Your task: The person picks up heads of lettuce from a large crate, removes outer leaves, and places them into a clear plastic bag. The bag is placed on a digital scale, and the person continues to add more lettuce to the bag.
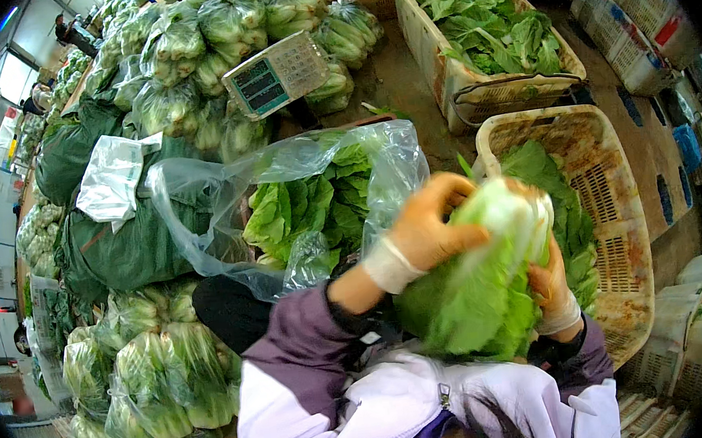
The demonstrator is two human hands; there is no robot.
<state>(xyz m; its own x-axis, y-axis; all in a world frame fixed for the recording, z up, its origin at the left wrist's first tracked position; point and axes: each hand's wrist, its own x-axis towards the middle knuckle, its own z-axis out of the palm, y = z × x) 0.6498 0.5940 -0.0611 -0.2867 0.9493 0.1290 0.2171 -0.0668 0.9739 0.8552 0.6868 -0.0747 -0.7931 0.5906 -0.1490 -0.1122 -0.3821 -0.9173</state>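
Observation:
Between my two hands is a head of leafy green cabbage, [480, 287] its pale stem end pointing up and away and its leaves hanging toward my chest. My left hand, [428, 233] in a tan glove, closes on its left side near the stem end. From the right, my right hand, [554, 288] gloved too, grips the lower side; part of it is hidden behind the leaves. Left of the cabbage lies an open clear plastic bag [191, 222] with loose greens [312, 206] inside. A dirty cream crate [610, 186] holding more greens [561, 220] stands just right of my hands.
A digital scale display [276, 76] rises beyond the open bag. Bagged vegetables [159, 377] pile up at left and far side. Green sacks [122, 254] carry white plastic bags [113, 176]. Another crate of greens [428, 51] stands far right. A person [73, 33] is in the distance.

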